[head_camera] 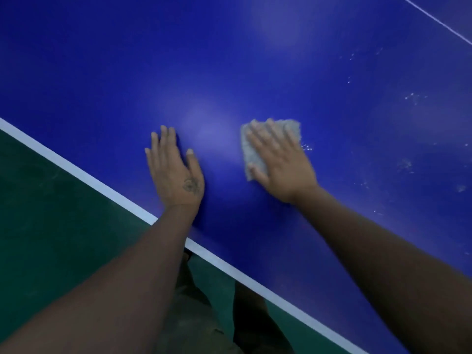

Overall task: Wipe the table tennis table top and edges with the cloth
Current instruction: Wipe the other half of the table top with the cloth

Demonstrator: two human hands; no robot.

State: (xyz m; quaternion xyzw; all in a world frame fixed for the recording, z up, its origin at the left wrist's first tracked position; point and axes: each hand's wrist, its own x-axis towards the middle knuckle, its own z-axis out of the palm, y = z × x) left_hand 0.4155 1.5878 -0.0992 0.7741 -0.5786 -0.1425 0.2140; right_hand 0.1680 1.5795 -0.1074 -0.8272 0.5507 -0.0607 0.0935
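Two hands lay flat on the blue table top [255, 60] in the head view: the left hand [176, 172], fingers straight and holding nothing, rested near the white edge line [76, 172], while the right hand [278, 162] pressed the grey cloth [292, 127] under spread fingers. The cloth looked light, soft and limp, probably best driven under a flat palm. Pale specks [411, 97] lay to its right, and no container showed.

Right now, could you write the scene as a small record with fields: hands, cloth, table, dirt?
left hand: flat on the blue table top, fingers straight, holds nothing
right hand: presses flat on the cloth, fingers straight
cloth: grey, between right hand and table top
white edge line: crossed by the left forearm
dirt: pale specks right of the cloth
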